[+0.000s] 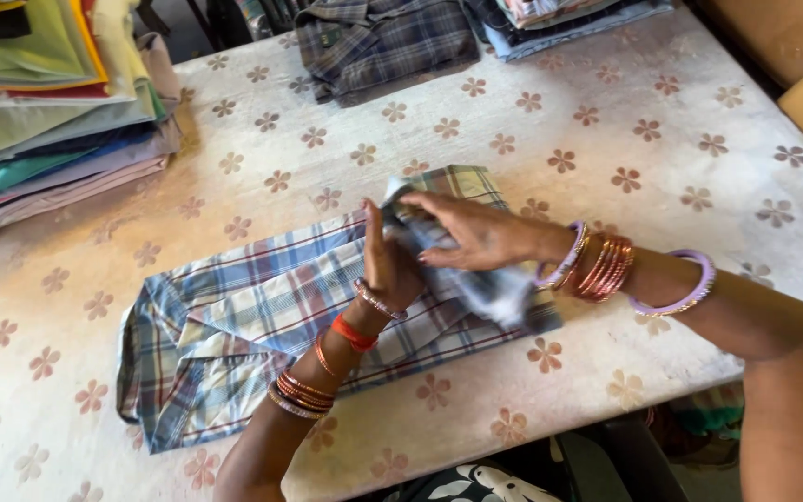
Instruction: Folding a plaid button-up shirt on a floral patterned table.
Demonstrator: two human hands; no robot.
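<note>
On flower-print surface point(606, 139), both hands — left hand point(388, 265), right hand point(476, 232) — gripping blurred folded end of soft plaid shirt point(234, 325), fingertips partly buried in cloth.

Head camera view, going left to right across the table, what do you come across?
Stack of folded clothes → plaid shirt → left hand → right hand → purple bangle

Head view, steeply down, close

Folded clothes stack point(48, 112) and dark plaid shirt point(383, 42) on flowered table point(662, 121)
</note>
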